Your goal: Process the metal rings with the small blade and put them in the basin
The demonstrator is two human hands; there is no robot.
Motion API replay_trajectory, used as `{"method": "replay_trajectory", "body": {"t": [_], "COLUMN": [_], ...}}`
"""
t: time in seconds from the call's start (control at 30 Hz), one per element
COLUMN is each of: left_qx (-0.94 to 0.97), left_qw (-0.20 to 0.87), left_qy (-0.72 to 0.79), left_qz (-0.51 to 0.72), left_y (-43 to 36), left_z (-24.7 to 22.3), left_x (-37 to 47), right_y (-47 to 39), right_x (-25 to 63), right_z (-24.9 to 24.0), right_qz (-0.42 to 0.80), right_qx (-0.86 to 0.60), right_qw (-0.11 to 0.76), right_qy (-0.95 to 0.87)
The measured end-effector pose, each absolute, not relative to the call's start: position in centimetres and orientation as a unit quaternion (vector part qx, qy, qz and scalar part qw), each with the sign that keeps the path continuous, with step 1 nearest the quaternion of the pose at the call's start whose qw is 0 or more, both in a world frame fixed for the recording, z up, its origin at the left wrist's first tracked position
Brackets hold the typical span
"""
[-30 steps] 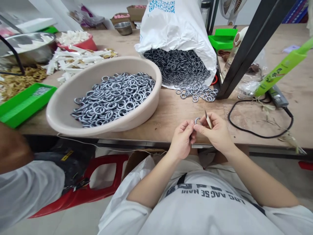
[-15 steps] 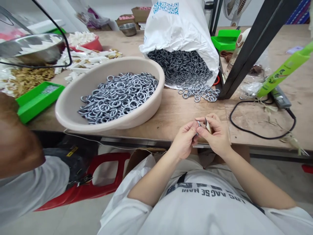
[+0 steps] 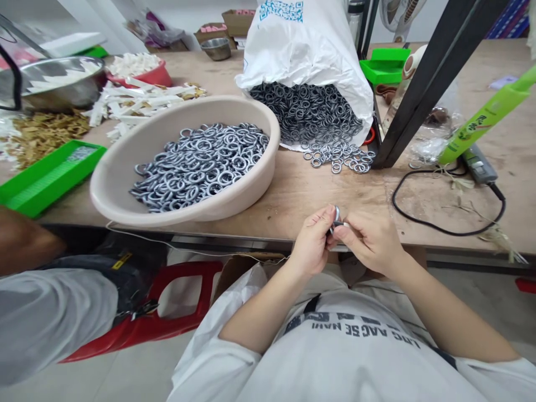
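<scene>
Near the table's front edge, my left hand [image 3: 312, 240] pinches a grey ring [image 3: 336, 213] between thumb and fingers. Close against it on the right, my right hand [image 3: 372, 240] is closed on a small blade [image 3: 340, 224], whose dark tip lies at the ring. Most of the blade's handle is hidden in the fingers. To the left stands a beige basin [image 3: 100, 190] heaped with grey rings [image 3: 205, 162]. Behind my hands, a white sack [image 3: 305, 53] lies open with more rings spilling from its mouth onto the table.
A dark metal post [image 3: 419, 95] rises right of the sack. A black cable [image 3: 396, 209] loops at the right by a green packet [image 3: 486, 123]. At far left are a green tray [image 3: 46, 178] and a co-worker's arm [image 3: 25, 240]. A red chair [image 3: 207, 290] stands below.
My right hand has turned, bringing the blade from upright to lying across the ring. The ring shows higher above my left fingers. The co-worker's arm has moved down and left, and the view has shifted slightly.
</scene>
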State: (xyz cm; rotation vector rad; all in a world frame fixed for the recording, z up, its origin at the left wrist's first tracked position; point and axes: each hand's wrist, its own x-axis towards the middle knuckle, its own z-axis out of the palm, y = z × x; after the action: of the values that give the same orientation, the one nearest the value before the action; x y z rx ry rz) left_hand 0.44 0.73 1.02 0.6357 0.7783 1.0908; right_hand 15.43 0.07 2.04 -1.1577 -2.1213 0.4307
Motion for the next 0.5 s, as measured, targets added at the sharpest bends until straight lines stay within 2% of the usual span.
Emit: {"method": "replay_trajectory", "body": {"t": [0.1, 0.23, 0.4, 0.5], "left_qx": [0.292, 0.296, 0.312, 0.280], "left_qw": [0.744, 0.750, 0.783, 0.779], "left_qy": [0.344, 0.351, 0.334, 0.342], "left_qz": [0.493, 0.476, 0.421, 0.444], "left_y": [0.7, 0.6, 0.1, 0.7], "left_z": [1.0, 0.8, 0.5, 0.4], "left_x": [0.5, 0.3, -0.1, -0.7], "right_y": [0.0, 0.9, 6.1, 10.3], "right_x": [15.1, 15.6, 17.7, 17.8], "right_z": [1.8, 0.9, 0.1, 0.5], "right_qz": [0.145, 0.177, 0.152, 0.098], "right_qx": [-0.450, -0.454, -0.585, -0.611], "right_qw": [0.329, 0.322, 0.387, 0.309], "right_qy": [-0.817, -0.812, -0.697, -0.722]}}
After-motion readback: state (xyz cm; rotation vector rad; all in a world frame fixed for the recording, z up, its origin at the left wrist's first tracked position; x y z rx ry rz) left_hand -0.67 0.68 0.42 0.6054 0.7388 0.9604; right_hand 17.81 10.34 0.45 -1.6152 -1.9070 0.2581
